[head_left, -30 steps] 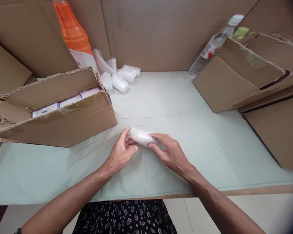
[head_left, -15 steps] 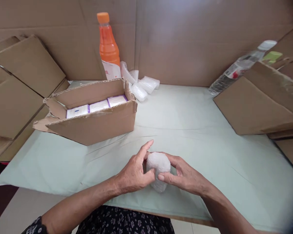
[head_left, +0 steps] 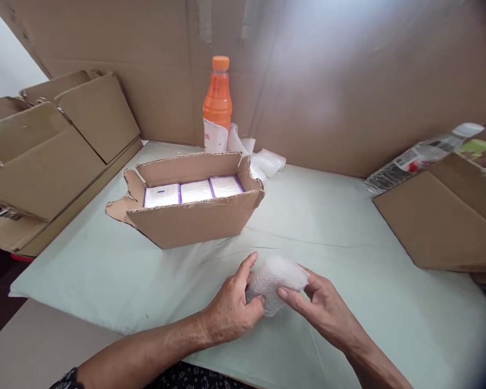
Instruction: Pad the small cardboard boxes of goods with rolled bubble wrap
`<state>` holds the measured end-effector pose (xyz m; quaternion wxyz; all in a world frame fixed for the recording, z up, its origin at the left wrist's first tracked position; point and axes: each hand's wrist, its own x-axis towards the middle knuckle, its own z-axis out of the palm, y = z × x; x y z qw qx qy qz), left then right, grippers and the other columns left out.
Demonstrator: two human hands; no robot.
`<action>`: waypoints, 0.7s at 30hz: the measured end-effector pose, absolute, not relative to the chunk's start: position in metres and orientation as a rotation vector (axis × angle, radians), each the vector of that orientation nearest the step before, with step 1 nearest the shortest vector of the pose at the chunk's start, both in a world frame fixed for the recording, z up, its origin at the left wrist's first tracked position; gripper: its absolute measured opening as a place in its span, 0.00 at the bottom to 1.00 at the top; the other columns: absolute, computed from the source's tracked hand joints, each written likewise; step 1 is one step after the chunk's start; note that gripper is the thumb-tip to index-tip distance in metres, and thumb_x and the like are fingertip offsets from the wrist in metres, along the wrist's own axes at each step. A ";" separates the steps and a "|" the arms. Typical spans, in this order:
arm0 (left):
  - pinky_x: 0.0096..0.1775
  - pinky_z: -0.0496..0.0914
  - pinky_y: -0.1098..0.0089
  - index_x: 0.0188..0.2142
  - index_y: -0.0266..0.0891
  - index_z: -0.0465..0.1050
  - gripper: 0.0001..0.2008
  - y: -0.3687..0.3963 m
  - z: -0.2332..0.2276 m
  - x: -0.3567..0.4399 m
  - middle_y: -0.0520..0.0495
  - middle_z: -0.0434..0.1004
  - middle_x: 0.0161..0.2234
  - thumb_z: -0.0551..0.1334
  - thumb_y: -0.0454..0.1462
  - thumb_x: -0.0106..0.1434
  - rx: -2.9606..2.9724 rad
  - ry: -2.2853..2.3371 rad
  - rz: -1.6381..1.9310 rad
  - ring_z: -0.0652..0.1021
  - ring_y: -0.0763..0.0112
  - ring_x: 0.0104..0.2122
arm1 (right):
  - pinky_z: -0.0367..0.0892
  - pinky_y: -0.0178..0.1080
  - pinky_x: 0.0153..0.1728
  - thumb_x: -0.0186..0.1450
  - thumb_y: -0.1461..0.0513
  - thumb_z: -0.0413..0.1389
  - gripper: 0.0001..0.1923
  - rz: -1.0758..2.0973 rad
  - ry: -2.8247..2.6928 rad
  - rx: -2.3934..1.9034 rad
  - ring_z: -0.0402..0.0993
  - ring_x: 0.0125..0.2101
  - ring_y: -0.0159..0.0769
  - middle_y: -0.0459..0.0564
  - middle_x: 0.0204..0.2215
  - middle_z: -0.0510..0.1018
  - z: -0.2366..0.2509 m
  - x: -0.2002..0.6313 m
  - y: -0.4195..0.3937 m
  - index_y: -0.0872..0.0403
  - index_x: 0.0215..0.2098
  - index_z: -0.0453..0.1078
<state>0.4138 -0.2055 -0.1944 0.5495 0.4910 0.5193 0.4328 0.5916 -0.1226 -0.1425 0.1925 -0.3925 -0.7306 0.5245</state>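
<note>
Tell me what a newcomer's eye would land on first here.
Both hands, left hand and right hand, grip a bubble-wrapped bundle near the table's front edge. Behind them stands an open box holding white packs, with an orange bottle upright at the back.

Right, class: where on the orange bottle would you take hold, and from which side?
Grip the orange bottle around its narrow upper body, just below the cap, coming from above and from the near left. It stands upright against the cardboard wall, the open box blocks its base from the front, and bubble-wrapped bundles crowd its right side, so only the top is free.
</note>
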 end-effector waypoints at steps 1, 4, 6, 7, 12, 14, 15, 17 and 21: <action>0.44 0.73 0.65 0.72 0.36 0.45 0.43 -0.206 -0.194 0.413 0.46 0.80 0.41 0.61 0.32 0.60 1.178 1.252 1.001 0.78 0.66 0.39 | 0.74 0.37 0.36 0.65 0.48 0.61 0.19 1.553 -2.050 -1.079 0.78 0.36 0.40 0.50 0.36 0.82 -0.140 0.591 -0.122 0.53 0.46 0.77; 0.39 0.75 0.65 0.73 0.34 0.45 0.44 -0.211 -0.190 0.406 0.46 0.81 0.40 0.62 0.33 0.60 1.293 1.292 0.923 0.79 0.65 0.35 | 0.72 0.36 0.33 0.63 0.48 0.62 0.18 1.732 -2.058 -1.056 0.75 0.32 0.37 0.49 0.32 0.80 -0.134 0.587 -0.120 0.54 0.42 0.77; 0.43 0.76 0.61 0.70 0.35 0.53 0.39 -0.217 -0.181 0.396 0.41 0.81 0.45 0.63 0.34 0.61 1.515 1.328 0.973 0.80 0.60 0.41 | 0.68 0.34 0.29 0.63 0.49 0.63 0.16 1.711 -2.097 -1.095 0.70 0.27 0.34 0.46 0.26 0.76 -0.129 0.585 -0.118 0.54 0.35 0.76; 0.48 0.76 0.58 0.68 0.36 0.58 0.35 -0.219 -0.173 0.389 0.38 0.80 0.50 0.64 0.35 0.62 1.679 1.358 1.056 0.80 0.57 0.46 | 0.67 0.33 0.27 0.62 0.49 0.63 0.17 1.659 -2.113 -1.124 0.68 0.25 0.33 0.46 0.24 0.74 -0.127 0.584 -0.118 0.54 0.31 0.75; 0.62 0.67 0.47 0.62 0.43 0.65 0.27 -0.217 -0.117 0.331 0.37 0.71 0.60 0.65 0.32 0.64 2.292 1.833 1.573 0.67 0.50 0.64 | 0.64 0.34 0.23 0.61 0.48 0.64 0.17 1.255 -2.171 -1.167 0.68 0.23 0.34 0.46 0.22 0.73 -0.108 0.585 -0.108 0.52 0.28 0.75; 0.63 0.65 0.44 0.61 0.45 0.66 0.27 -0.210 -0.100 0.304 0.39 0.73 0.58 0.64 0.30 0.64 2.296 2.126 1.667 0.67 0.48 0.65 | 0.64 0.35 0.21 0.60 0.48 0.65 0.15 1.114 -2.150 -1.116 0.68 0.21 0.34 0.46 0.20 0.73 -0.097 0.586 -0.103 0.51 0.27 0.76; 0.63 0.64 0.43 0.60 0.45 0.67 0.26 -0.206 -0.096 0.293 0.41 0.75 0.56 0.64 0.29 0.64 2.282 2.234 1.685 0.69 0.48 0.64 | 0.64 0.36 0.20 0.59 0.48 0.66 0.15 1.057 -2.124 -1.098 0.67 0.21 0.35 0.46 0.19 0.73 -0.092 0.586 -0.101 0.50 0.27 0.76; 0.63 0.63 0.42 0.56 0.44 0.71 0.21 -0.201 -0.095 0.278 0.44 0.80 0.48 0.62 0.29 0.64 2.273 2.340 1.665 0.76 0.52 0.57 | 0.63 0.37 0.18 0.57 0.48 0.68 0.15 0.981 -2.063 -1.088 0.67 0.19 0.36 0.46 0.18 0.72 -0.084 0.585 -0.097 0.48 0.25 0.76; 0.60 0.67 0.47 0.47 0.41 0.75 0.13 -0.204 -0.103 0.273 0.48 0.81 0.37 0.61 0.27 0.65 2.333 2.291 1.613 0.81 0.63 0.40 | 0.64 0.39 0.17 0.55 0.46 0.69 0.16 0.978 -1.987 -1.121 0.68 0.19 0.38 0.47 0.18 0.73 -0.079 0.579 -0.093 0.46 0.24 0.76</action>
